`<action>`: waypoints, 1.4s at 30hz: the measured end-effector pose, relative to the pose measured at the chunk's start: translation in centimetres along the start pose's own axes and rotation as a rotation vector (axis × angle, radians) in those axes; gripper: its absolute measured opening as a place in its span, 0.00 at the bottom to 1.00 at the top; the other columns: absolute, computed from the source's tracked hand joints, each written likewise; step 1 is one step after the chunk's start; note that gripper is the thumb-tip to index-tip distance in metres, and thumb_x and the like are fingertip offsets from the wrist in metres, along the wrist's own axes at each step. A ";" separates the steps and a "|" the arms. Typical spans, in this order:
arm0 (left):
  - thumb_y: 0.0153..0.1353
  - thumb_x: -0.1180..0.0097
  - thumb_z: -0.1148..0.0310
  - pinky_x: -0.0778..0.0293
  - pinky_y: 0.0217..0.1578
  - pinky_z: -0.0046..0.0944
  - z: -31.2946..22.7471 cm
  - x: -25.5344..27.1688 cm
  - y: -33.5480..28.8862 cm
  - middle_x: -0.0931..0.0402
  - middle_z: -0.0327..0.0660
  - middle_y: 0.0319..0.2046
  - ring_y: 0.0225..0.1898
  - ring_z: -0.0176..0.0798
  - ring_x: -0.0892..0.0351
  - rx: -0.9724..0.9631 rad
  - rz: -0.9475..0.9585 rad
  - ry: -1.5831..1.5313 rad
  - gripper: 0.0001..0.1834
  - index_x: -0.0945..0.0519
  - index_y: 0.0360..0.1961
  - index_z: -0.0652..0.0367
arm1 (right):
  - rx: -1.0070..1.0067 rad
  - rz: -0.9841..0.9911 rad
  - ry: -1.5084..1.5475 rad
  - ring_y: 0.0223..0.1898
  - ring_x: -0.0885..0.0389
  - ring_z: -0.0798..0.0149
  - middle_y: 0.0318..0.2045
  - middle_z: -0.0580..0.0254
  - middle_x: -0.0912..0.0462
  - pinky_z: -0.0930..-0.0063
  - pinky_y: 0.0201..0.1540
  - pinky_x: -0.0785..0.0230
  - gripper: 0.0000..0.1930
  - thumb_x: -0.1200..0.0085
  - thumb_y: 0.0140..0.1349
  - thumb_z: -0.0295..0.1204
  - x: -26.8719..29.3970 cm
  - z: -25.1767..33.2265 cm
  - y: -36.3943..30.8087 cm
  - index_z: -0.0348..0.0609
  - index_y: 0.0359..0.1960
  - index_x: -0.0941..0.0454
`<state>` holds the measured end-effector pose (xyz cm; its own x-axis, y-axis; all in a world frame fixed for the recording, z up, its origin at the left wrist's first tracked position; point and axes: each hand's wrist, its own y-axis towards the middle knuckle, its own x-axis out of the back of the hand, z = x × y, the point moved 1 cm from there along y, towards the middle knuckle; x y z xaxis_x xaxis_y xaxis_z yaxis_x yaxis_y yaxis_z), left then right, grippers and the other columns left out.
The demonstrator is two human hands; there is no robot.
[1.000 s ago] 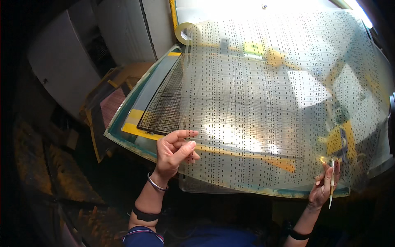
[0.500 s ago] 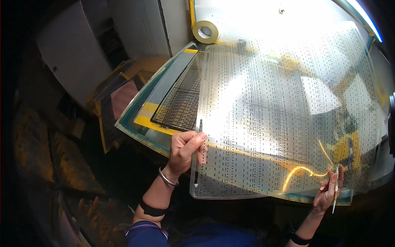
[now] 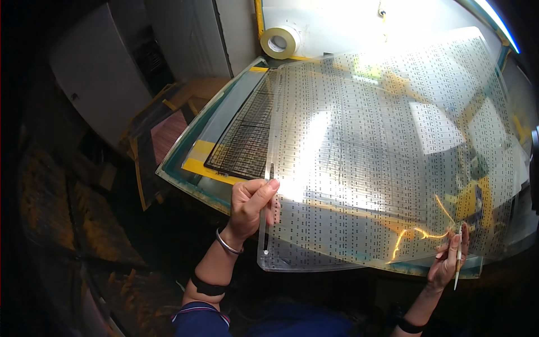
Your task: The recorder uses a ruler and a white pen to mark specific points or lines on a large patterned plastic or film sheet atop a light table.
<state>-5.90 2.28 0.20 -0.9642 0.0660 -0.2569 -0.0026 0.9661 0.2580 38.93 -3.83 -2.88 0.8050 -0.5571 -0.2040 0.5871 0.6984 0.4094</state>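
Note:
A large clear film sheet (image 3: 348,163) printed with rows of small black dots is held up at a slant. My left hand (image 3: 251,203) pinches its left edge between thumb and fingers. At the lower right, my right hand (image 3: 447,261) is closed at the sheet's near edge. It also holds a slim pen-like tool (image 3: 458,264) with a pale, narrow tip pointing down; its exact kind I cannot make out. Behind the sheet's left side lies a dark gridded panel (image 3: 236,140), partly hidden. Bright reflections and curved yellow glints cross the film.
Under the sheet is a teal-edged frame or table (image 3: 185,151) with yellow tape (image 3: 197,164). A roll of tape (image 3: 279,42) stands at the back. A lit tube (image 3: 499,25) is at upper right. Another taped frame (image 3: 168,135) leans at the left, near grey cabinet doors (image 3: 95,73).
The film sheet has shifted very slightly left and tilted a little, so the reflections on it look different. Both hands keep their grip and hardly move.

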 end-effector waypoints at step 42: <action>0.63 0.38 0.72 0.24 0.27 0.30 0.9 0.6 0.2 0.15 0.45 0.27 0.23 0.32 0.20 -0.035 0.005 0.055 0.21 0.20 0.57 0.63 | -0.004 -0.109 0.221 0.15 0.30 0.80 0.38 0.52 0.12 0.88 0.17 0.40 0.21 0.45 0.75 0.34 -0.5 -1.0 -0.1 0.43 0.65 0.28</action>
<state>-6.27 2.74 -0.78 -0.9774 0.0559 -0.2037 -0.0061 0.9564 0.2919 38.53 -3.17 -3.76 0.7357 -0.5181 -0.4363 0.6716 0.6414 0.3708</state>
